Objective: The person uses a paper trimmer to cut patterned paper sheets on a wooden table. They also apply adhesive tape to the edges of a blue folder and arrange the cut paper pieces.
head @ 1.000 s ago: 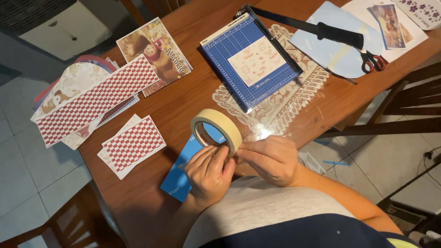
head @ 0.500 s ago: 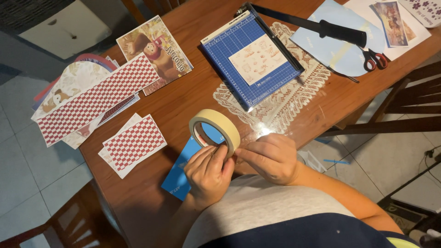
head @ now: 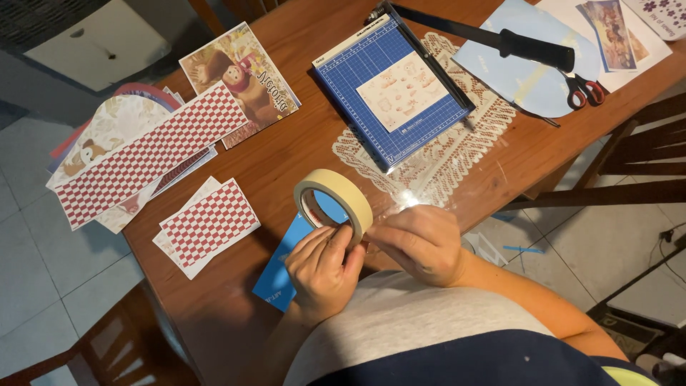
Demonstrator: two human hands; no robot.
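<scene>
- The wooden worktop [head: 300, 161] carries a blue paper trimmer [head: 391, 96] well beyond both hands.
- A blue card [head: 286, 275] lies flat beneath the tape.
- The left hand [head: 323, 270] grips the masking tape roll [head: 334, 202], held upright on edge above the card, its hole facing left.
- The right hand [head: 421, 243], just right of the roll, pinches at its rim.

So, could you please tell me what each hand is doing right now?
Left hand: closed on the masking tape roll.
Right hand: fingers curled at the roll's edge; grip unclear.
</scene>
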